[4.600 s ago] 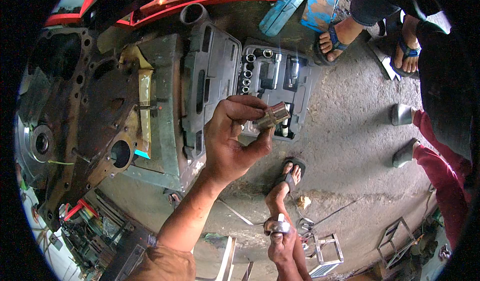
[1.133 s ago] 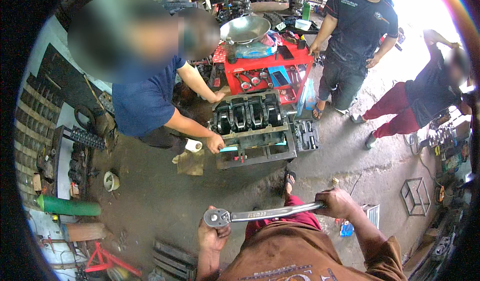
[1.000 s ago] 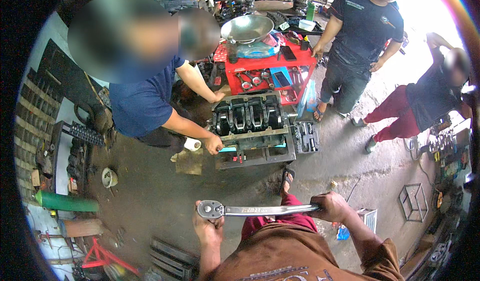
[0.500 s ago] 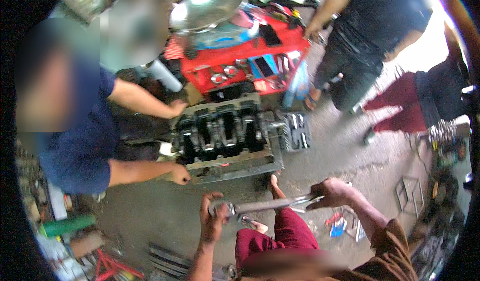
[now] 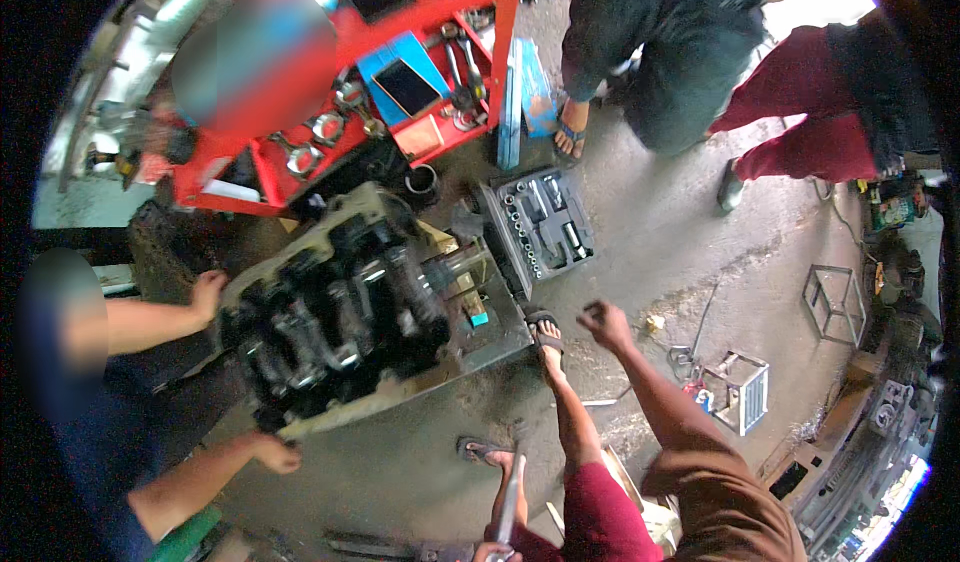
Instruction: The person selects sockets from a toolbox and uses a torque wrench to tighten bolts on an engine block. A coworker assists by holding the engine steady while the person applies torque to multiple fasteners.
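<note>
At the lower edge, my left hand (image 5: 497, 552) grips a long-handled ratchet wrench (image 5: 512, 497), which points up and away from me; its far end is blurred. My right hand (image 5: 606, 326) is off the wrench, stretched out over the floor with its fingers curled in and nothing visible in them. It is nearest to the open socket set case (image 5: 540, 224), where several sockets and tools sit in grey slots. To the left of that case stands an engine block (image 5: 330, 307) with its crank area facing up. A co-worker's two hands rest at its left end.
A red tool cart (image 5: 400, 42) holds connecting rods, phones and small parts. Two people stand at the upper right. On the right lie a metal frame (image 5: 835, 302) and a small white stand (image 5: 740, 392). My sandalled foot (image 5: 548, 332) is beside the block's metal base.
My right hand has let go of the wrench and reached forward toward the socket case. The wrench has dropped lower in my left hand. My view has shifted closer to the block and cart.
</note>
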`<action>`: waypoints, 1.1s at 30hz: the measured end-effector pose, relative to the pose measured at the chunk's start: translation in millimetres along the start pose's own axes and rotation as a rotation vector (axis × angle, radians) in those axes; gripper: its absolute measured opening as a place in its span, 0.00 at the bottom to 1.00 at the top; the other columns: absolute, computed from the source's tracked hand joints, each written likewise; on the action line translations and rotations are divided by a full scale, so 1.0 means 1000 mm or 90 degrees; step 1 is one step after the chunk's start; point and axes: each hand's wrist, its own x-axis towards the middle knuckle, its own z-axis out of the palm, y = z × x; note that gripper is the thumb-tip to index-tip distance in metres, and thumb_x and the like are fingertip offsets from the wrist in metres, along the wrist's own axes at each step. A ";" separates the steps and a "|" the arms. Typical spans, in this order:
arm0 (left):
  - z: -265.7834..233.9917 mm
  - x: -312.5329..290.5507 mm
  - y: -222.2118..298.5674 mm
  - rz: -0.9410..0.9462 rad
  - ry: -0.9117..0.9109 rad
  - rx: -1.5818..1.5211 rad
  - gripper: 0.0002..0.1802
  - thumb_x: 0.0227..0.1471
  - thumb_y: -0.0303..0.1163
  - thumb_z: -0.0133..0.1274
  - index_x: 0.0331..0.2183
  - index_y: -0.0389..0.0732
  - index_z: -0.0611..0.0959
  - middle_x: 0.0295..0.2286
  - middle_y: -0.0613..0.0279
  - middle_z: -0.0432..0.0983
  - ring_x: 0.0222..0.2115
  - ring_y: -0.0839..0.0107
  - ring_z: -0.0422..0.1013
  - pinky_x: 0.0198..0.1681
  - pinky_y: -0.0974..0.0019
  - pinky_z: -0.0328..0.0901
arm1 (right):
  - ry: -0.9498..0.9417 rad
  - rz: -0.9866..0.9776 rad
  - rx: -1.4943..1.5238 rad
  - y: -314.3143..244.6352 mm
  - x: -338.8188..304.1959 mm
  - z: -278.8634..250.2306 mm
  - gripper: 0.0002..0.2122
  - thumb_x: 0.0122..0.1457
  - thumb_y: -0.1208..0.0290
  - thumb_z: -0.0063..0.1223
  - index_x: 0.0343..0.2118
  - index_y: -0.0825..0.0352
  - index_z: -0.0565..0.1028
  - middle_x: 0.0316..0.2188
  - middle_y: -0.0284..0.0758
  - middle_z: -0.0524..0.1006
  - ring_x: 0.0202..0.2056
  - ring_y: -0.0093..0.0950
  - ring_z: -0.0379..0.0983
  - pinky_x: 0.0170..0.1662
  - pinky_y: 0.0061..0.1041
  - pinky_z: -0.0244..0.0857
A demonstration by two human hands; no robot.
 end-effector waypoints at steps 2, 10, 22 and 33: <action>0.014 0.031 -0.041 -0.041 0.061 0.026 0.09 0.49 0.27 0.58 0.34 0.40 0.77 0.28 0.66 0.74 0.30 0.77 0.69 0.32 0.70 0.66 | 0.039 -0.017 0.036 0.022 0.108 0.056 0.21 0.45 0.57 0.66 0.37 0.68 0.77 0.29 0.42 0.80 0.32 0.35 0.79 0.37 0.34 0.71; 0.046 0.109 -0.103 -0.140 0.199 0.100 0.07 0.49 0.28 0.59 0.33 0.43 0.78 0.25 0.69 0.71 0.26 0.79 0.66 0.28 0.72 0.63 | 0.195 -0.119 -0.069 0.011 0.337 0.202 0.20 0.46 0.64 0.62 0.42 0.66 0.74 0.37 0.45 0.77 0.42 0.43 0.74 0.47 0.37 0.68; 0.042 0.107 -0.118 -0.088 0.336 0.116 0.05 0.50 0.29 0.59 0.31 0.47 0.79 0.21 0.72 0.67 0.21 0.81 0.61 0.21 0.75 0.58 | 0.172 -0.109 0.142 0.013 0.322 0.146 0.18 0.48 0.62 0.64 0.37 0.70 0.78 0.30 0.41 0.81 0.34 0.30 0.80 0.40 0.26 0.71; 0.072 0.101 -0.110 -0.191 0.259 0.040 0.10 0.50 0.28 0.60 0.36 0.41 0.79 0.31 0.68 0.72 0.27 0.78 0.64 0.29 0.74 0.63 | 0.279 -0.299 -0.029 0.046 0.363 0.215 0.14 0.45 0.69 0.63 0.35 0.69 0.74 0.35 0.46 0.75 0.39 0.46 0.72 0.43 0.39 0.66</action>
